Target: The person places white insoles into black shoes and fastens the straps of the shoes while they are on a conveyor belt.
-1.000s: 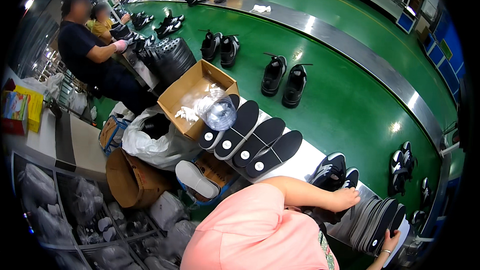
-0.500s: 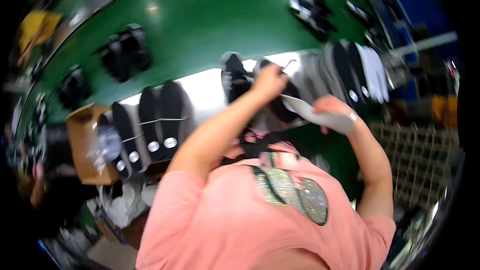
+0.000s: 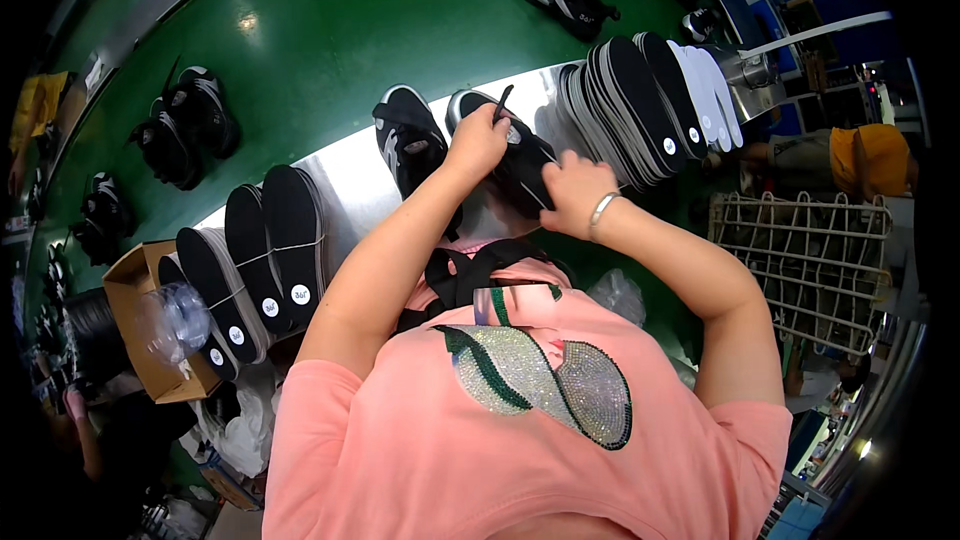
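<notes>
While the left hand (image 3: 481,147) pinches a black strap (image 3: 503,100) on the black shoe (image 3: 522,162), the right hand (image 3: 580,192) curls at its back, gripping or not, I can't tell; another shoe (image 3: 412,140) sits at nine o'clock, stacked insoles (image 3: 622,100) at two.

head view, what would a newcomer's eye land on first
The pink shirt with its glittering patch fills the lower middle. Above it, the left hand and right hand are on a black shoe on the metal ledge, with insoles stacked to either side. Beyond, a broad green surface carries more shoes.
</notes>
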The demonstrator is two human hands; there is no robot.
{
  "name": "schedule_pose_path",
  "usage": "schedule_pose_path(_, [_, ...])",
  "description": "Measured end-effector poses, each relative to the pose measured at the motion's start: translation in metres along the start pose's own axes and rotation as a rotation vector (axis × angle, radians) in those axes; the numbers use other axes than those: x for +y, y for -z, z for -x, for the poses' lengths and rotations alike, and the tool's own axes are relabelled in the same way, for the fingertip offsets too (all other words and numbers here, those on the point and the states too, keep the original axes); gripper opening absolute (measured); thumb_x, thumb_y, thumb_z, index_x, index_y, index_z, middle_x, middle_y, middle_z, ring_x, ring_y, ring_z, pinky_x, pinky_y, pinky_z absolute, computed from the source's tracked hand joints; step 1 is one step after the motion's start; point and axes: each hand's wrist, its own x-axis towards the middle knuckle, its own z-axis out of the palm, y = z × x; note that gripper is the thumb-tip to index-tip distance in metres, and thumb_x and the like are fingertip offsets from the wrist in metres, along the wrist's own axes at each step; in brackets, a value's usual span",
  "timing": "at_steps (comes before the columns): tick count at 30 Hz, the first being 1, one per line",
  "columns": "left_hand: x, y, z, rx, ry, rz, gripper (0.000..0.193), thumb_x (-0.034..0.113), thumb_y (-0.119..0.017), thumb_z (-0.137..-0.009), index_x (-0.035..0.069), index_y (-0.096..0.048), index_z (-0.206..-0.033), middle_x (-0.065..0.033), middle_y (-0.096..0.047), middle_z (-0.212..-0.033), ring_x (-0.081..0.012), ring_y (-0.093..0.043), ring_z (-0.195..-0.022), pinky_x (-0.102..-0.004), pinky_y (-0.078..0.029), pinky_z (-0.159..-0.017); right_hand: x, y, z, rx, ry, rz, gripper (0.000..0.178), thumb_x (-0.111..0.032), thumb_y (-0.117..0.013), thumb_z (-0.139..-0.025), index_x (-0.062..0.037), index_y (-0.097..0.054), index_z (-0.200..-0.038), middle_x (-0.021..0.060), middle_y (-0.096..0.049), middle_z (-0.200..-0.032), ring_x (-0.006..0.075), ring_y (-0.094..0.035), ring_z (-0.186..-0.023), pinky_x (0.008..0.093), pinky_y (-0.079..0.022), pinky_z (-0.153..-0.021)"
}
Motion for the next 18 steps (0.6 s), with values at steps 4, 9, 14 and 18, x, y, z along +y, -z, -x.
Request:
schedule_pose_path(4, [-0.006,-0.008,-0.002,0.032,0.009,0.029,0.021,0.016,-0.052,-0.083,-0.002,-0.056,-0.092,-0.0167,-0.061,-0.081,-0.0255,-0.059,-0.078,-0.033,-0.045,-0.07,0.013,0.003,0.012,-0.015,0.013,-0.045,0.024,-0.026,-0.057,-0.071,-0.0072,-0.059,-0.086,0.0124,-0.057,-0.085,0.0295,-0.059,-0.077,0.0396,-0.048,-0.068])
schedule_pose_path(9, [-0.014,-0.021,-0.002,0.151,-0.14,-0.111,0.018,0.016,-0.051,-0.079,-0.001,-0.054,-0.085,-0.0228,-0.058,-0.083,-0.0406,-0.056,-0.079,-0.0477,-0.045,-0.068,-0.005,-0.025,-0.021,0.234,0.18,-0.001,0.009,-0.013,-0.054,-0.072,-0.0075,-0.061,-0.074,0.0133,-0.057,-0.082,0.029,-0.057,-0.077,0.0388,-0.049,-0.065])
schedule_pose_path(14, [-0.016,-0.026,-0.002,0.182,-0.017,0.075,0.019,0.017,-0.053,-0.078,0.0,-0.057,-0.085,-0.0204,-0.057,-0.086,-0.038,-0.055,-0.082,-0.0442,-0.045,-0.069,-0.004,-0.051,-0.062,0.157,0.145,-0.055,0.024,-0.005,-0.054,-0.072,-0.0091,-0.059,-0.094,0.0164,-0.057,-0.092,0.0334,-0.058,-0.082,0.0417,-0.048,-0.072])
schedule_pose_path(18, [-0.019,-0.035,-0.01,0.221,-0.046,0.076,0.016,0.015,-0.055,-0.076,0.0,-0.056,-0.082,-0.021,-0.058,-0.081,-0.0382,-0.056,-0.079,-0.0446,-0.044,-0.068,0.012,-0.058,-0.087,-0.084,0.137,-0.011,0.021,-0.007,-0.058,-0.065,-0.0066,-0.064,-0.085,0.0201,-0.061,-0.09,0.0328,-0.059,-0.085,0.0403,-0.048,-0.076])
